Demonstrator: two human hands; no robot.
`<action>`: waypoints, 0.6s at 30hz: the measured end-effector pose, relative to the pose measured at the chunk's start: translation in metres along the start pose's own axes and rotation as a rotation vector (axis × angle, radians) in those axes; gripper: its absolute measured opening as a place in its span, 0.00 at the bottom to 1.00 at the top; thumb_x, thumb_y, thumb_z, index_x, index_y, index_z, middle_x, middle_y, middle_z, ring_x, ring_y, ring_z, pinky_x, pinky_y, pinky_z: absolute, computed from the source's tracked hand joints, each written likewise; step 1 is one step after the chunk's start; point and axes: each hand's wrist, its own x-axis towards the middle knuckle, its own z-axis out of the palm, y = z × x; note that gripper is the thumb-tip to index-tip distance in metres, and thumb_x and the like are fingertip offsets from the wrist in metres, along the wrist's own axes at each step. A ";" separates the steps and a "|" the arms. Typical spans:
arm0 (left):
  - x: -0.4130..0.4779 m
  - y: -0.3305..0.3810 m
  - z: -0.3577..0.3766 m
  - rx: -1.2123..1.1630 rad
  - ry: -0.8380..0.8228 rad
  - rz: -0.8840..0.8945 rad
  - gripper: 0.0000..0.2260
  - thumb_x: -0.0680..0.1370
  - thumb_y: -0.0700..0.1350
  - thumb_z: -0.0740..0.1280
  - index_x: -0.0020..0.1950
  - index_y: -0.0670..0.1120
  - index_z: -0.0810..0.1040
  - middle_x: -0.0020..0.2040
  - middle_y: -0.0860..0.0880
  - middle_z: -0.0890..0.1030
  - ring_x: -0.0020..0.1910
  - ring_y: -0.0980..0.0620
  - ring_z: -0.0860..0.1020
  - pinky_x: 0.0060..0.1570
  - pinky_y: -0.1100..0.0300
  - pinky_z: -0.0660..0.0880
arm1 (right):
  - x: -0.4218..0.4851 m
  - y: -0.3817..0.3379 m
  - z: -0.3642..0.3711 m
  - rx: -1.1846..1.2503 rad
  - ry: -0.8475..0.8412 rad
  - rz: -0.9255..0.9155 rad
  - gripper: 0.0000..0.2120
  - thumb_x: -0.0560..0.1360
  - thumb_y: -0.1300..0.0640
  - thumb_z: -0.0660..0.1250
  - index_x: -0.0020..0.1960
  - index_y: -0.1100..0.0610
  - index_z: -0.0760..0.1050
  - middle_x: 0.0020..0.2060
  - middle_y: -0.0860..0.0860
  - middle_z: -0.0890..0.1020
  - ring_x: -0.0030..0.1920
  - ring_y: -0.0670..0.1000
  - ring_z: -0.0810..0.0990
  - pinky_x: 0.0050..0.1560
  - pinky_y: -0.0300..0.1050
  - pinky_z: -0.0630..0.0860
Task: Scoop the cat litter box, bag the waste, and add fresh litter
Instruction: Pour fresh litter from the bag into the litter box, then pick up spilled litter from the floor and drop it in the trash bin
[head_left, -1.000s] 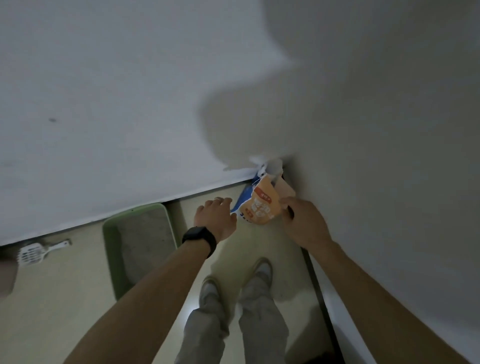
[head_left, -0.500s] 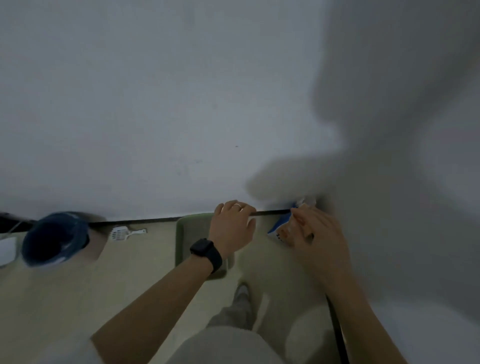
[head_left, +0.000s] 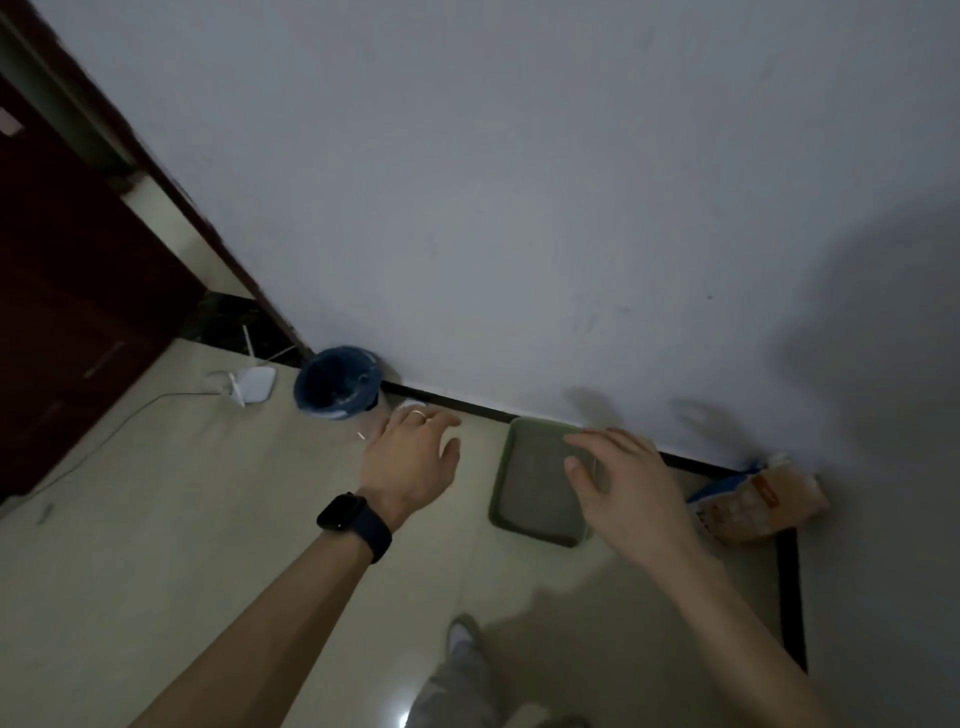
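Note:
A green litter box (head_left: 530, 483) with grey litter lies on the floor against the wall. An orange and blue litter bag (head_left: 758, 506) leans in the corner to its right. My right hand (head_left: 623, 488) hovers over the box's right side, fingers spread and empty. My left hand (head_left: 410, 460), with a ring and a black watch on the wrist, reaches out left of the box with relaxed fingers, holding nothing. It covers most of a white scoop (head_left: 413, 405) by the baseboard. A small bin lined with a blue bag (head_left: 337, 384) stands further left.
A white router (head_left: 252, 384) with a cable lies on the floor near a dark wooden door (head_left: 67, 312) at the left. The black baseboard (head_left: 789, 587) runs along the corner walls. My foot (head_left: 460, 631) stands on the pale tiles below the box.
My right hand has let go of the litter bag and moved left over the box. My left hand has swung left toward the bin. The view has turned left, showing the door and router.

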 end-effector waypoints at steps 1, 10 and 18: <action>-0.008 -0.021 -0.008 -0.003 0.016 -0.028 0.16 0.80 0.53 0.61 0.67 0.55 0.74 0.67 0.52 0.75 0.68 0.49 0.70 0.69 0.49 0.66 | -0.002 -0.017 0.008 0.003 -0.006 -0.016 0.12 0.77 0.54 0.68 0.60 0.52 0.81 0.57 0.48 0.82 0.59 0.47 0.73 0.59 0.30 0.58; -0.015 -0.169 -0.050 -0.003 0.073 0.014 0.16 0.79 0.51 0.62 0.67 0.54 0.75 0.66 0.52 0.77 0.66 0.49 0.72 0.67 0.50 0.68 | 0.008 -0.115 0.089 -0.042 -0.040 0.045 0.14 0.78 0.52 0.66 0.64 0.50 0.78 0.63 0.46 0.79 0.67 0.51 0.72 0.67 0.37 0.60; 0.037 -0.255 -0.022 0.005 -0.033 0.204 0.17 0.79 0.52 0.62 0.67 0.54 0.75 0.66 0.52 0.77 0.65 0.49 0.73 0.66 0.49 0.69 | 0.015 -0.155 0.178 0.021 0.057 0.268 0.14 0.77 0.53 0.69 0.62 0.50 0.80 0.62 0.46 0.80 0.66 0.52 0.74 0.64 0.40 0.64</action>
